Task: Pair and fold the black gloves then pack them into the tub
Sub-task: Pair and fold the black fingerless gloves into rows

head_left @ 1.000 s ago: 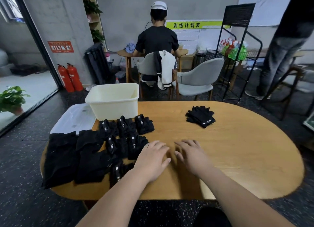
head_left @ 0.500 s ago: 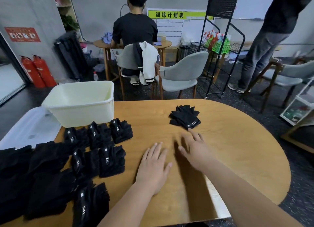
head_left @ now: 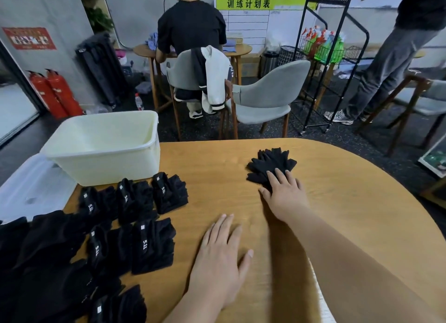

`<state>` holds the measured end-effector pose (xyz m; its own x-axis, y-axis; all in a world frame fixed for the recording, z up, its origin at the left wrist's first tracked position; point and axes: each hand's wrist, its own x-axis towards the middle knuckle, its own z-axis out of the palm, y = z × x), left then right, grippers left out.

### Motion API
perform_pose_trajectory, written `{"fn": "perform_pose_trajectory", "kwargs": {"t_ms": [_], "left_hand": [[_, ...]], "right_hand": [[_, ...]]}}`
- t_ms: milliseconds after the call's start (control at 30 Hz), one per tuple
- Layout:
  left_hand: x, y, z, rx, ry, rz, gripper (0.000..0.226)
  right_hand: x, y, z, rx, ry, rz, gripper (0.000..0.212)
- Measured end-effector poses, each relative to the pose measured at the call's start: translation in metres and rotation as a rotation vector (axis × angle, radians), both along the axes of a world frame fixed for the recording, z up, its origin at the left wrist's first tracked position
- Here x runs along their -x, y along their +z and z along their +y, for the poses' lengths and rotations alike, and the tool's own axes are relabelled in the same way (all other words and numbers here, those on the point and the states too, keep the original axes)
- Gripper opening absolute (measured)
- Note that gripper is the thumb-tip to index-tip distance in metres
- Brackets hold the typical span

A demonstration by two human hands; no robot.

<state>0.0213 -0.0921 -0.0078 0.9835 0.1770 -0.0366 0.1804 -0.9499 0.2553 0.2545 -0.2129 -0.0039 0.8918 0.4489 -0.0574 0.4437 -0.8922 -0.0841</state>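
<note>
A small pile of black gloves (head_left: 270, 163) lies on the wooden table (head_left: 350, 214), right of centre. My right hand (head_left: 284, 194) reaches onto the near edge of that pile with straight fingers touching it. My left hand (head_left: 219, 257) rests flat on the table, holding nothing. Several folded black glove pairs (head_left: 154, 245) with white labels lie in rows on the left. The cream tub (head_left: 106, 148) stands empty at the far left of the table.
A clear plastic lid (head_left: 33, 185) lies left of the tub. More black fabric (head_left: 43, 262) is heaped at the near left. Grey chairs (head_left: 265, 95), a seated person, a wire rack (head_left: 333, 57) and a standing person are beyond the table's far edge.
My right hand has moved forward and to the right until its fingers touch the glove pile. My left hand stayed flat on the table. The view has shifted right and closer.
</note>
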Motion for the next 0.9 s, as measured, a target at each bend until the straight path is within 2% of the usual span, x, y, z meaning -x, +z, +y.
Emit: {"fn": "perform_pose_trajectory", "kwargs": {"t_ms": [133, 300, 467, 600, 733, 800, 900], "left_hand": [[0.0, 0.001, -0.001, 0.015, 0.008, -0.014, 0.069], [0.004, -0.006, 0.0, 0.0, 0.011, -0.061, 0.065], [0.01, -0.013, -0.004, -0.053, -0.018, -0.124, 0.059], [0.019, -0.015, -0.006, -0.112, -0.032, -0.236, 0.045], [0.032, -0.014, -0.009, -0.125, -0.01, -0.336, 0.039], [0.04, -0.015, -0.01, -0.124, 0.016, -0.343, 0.042], [0.051, -0.017, -0.011, -0.115, 0.041, -0.333, 0.046]], "right_hand": [[0.039, -0.015, -0.001, -0.13, -0.09, -0.134, 0.06], [0.071, -0.029, -0.016, -0.331, -0.096, -0.214, 0.056], [0.109, -0.039, -0.036, -0.414, -0.006, -0.273, 0.041], [0.139, -0.039, -0.048, -0.475, 0.091, -0.296, 0.035], [0.158, -0.016, -0.062, -0.734, 0.111, -0.134, 0.03], [0.16, 0.004, -0.067, -0.875, -0.014, -0.021, 0.027], [0.145, 0.022, -0.074, -1.129, -0.332, 0.096, 0.03]]}}
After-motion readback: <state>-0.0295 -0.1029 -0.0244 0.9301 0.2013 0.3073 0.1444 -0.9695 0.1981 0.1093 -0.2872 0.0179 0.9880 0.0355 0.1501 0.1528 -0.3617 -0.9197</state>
